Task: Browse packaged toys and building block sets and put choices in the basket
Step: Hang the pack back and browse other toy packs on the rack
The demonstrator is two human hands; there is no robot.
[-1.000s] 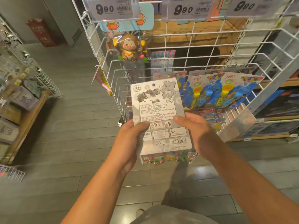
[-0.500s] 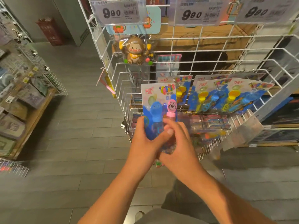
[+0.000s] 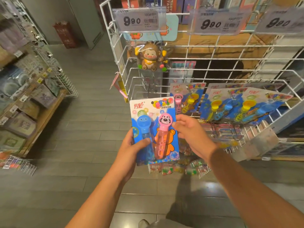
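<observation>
Left hand (image 3: 131, 149) grips the lower left edge of a blue carded blister pack of two bubble wands (image 3: 153, 129), thumb across the front, front side facing up. Right hand (image 3: 191, 134) sits at the pack's right edge, fingers loosely spread, fingertips touching it. Pack's just in front of the white wire rack (image 3: 213, 66); similar packs (image 3: 243, 104) stand in the rack, and a brown monkey toy (image 3: 148, 57) hangs higher on it.

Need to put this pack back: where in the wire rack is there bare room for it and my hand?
The left hand grips the bubble wand pack. Free: the wire bin's left end, between its left wall and the hanging pink-wand card, under the monkey toy. Crowded: the overlapping yellow-and-blue cards to the right, and the packets below the right hand.
</observation>
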